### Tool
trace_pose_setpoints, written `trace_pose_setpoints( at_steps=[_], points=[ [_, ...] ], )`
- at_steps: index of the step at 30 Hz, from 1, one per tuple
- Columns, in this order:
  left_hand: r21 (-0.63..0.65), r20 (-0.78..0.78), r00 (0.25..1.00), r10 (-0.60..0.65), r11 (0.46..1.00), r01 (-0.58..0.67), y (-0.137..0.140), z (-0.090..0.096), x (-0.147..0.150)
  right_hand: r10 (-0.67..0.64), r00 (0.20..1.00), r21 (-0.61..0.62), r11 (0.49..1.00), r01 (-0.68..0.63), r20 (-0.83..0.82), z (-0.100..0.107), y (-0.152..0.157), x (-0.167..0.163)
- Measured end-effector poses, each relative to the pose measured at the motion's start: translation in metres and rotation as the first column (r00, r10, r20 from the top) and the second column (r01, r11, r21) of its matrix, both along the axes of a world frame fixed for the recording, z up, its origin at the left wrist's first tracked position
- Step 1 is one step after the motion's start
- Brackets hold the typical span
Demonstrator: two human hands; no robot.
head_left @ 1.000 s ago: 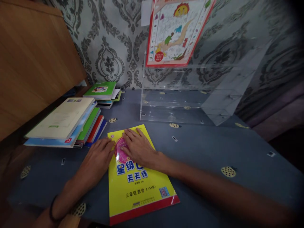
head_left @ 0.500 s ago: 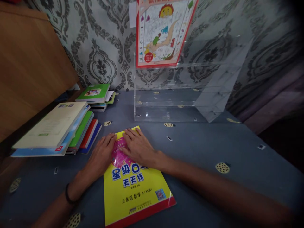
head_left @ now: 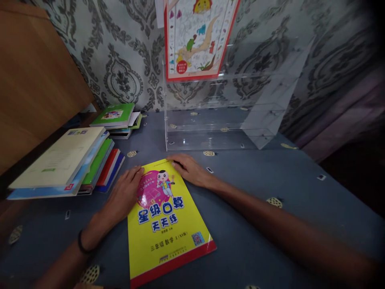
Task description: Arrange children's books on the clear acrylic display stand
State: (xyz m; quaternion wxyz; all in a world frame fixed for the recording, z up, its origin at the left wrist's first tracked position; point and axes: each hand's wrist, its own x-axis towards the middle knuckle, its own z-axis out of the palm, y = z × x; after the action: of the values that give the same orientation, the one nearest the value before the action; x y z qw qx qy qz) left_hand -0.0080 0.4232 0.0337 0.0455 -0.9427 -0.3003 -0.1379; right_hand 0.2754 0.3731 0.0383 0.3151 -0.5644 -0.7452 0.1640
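A yellow workbook (head_left: pixel 162 249) with a red lower band, a pink circle and a cartoon child on its cover lies closed and slightly slanted on the table. My left hand (head_left: pixel 124 190), a dark band round its wrist, rests along the book's upper left edge with the fingers stretched out and the tips on the cover's side. At the top right corner is my right hand (head_left: pixel 191 169); its fingertips close on that corner, and the thumb is partly hidden.
Stacked books (head_left: pixel 60 158) lie at the left, with a smaller book pile (head_left: pixel 112 114) behind. A clear acrylic rack (head_left: pixel 266 114) stands at the back, holding a red-bordered picture book (head_left: pixel 192 76). A blue patterned cloth (head_left: pixel 240 176) covers the table.
My right hand has slid off the cover's middle to the top right corner, uncovering the cartoon child. My left hand stays at the left edge. The view has shifted slightly.
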Motion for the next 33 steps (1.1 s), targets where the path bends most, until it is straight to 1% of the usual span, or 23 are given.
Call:
trace_pose_setpoints(
  at_steps=[2, 4, 8, 11, 14, 18, 21, 25, 30, 33],
  points=[
    [-0.003, -0.023, 1.000, -0.004, 1.000, 0.004, 0.002, 0.007, 0.005, 0.001, 0.999, -0.034, 0.999, -0.003, -0.054, -0.002, 0.004, 0.004],
    [-0.019, -0.036, 0.999, -0.027, 0.999, 0.026, 0.003, 0.016, 0.016, 0.001, 0.995, -0.051, 0.999, -0.006, -0.096, -0.002, 0.007, 0.008],
    [-0.090, -0.011, 0.987, -0.159, 0.984, 0.157, 0.003, 0.028, 0.053, 0.028, 0.985, -0.065, 0.997, -0.040, -0.171, -0.002, 0.009, 0.012],
    [-0.134, 0.002, 0.969, -0.248, 0.960, 0.247, 0.003, 0.027, 0.078, 0.062, 0.971, -0.080, 0.993, -0.082, -0.231, -0.003, 0.008, 0.014],
    [-0.134, 0.000, 0.956, -0.294, 0.947, 0.291, 0.004, 0.020, 0.090, 0.076, 0.965, -0.059, 0.994, -0.094, -0.250, -0.005, 0.008, 0.014],
    [-0.100, 0.012, 0.954, -0.298, 0.949, 0.298, 0.006, 0.015, 0.092, 0.072, 0.966, -0.041, 0.996, -0.085, -0.247, -0.008, 0.010, 0.013],
    [-0.128, 0.009, 0.951, -0.309, 0.943, 0.308, 0.001, 0.019, 0.090, 0.061, 0.968, -0.045, 0.996, -0.074, -0.244, -0.008, 0.011, 0.012],
    [-0.183, 0.004, 0.933, -0.359, 0.917, 0.353, -0.007, 0.027, 0.088, 0.063, 0.975, -0.035, 0.997, -0.072, -0.215, -0.007, 0.010, 0.013],
    [-0.187, -0.019, 0.928, -0.372, 0.913, 0.362, -0.013, 0.029, 0.087, 0.029, 0.981, -0.043, 0.998, -0.038, -0.191, -0.006, 0.008, 0.012],
    [-0.194, -0.007, 0.916, -0.402, 0.899, 0.393, -0.022, 0.029, 0.083, 0.024, 0.983, -0.030, 0.999, -0.030, -0.184, -0.007, 0.008, 0.011]
  ],
)
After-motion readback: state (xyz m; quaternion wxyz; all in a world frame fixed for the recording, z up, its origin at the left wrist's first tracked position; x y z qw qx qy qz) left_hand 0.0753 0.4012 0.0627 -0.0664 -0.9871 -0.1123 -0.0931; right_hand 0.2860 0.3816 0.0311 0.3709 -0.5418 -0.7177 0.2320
